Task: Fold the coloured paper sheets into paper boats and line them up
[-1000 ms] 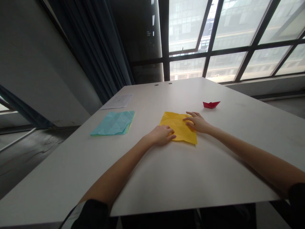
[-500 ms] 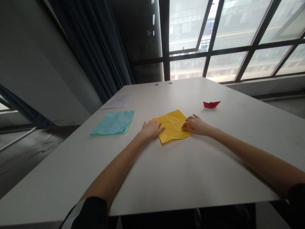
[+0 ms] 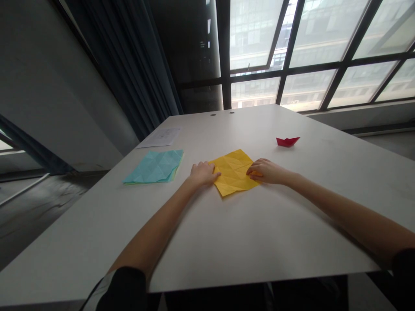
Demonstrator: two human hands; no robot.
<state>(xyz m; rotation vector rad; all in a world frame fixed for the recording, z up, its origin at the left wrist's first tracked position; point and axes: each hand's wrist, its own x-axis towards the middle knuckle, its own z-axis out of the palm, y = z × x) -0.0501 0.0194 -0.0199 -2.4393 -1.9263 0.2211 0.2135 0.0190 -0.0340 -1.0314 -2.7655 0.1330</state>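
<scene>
White tabletop (image 3: 243, 242) below, left hand (image 3: 203, 173) and right hand (image 3: 266, 171) touch yellow paper (image 3: 232, 172) (I cannot tell if either grip is closed).

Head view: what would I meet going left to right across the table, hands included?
Blue paper → left hand → yellow paper → right hand → red boat.

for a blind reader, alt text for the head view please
A person's left hand and right hand touch a creased yellow paper sheet on a white table; a teal-topped paper stack lies left, a red paper boat farther right.
</scene>
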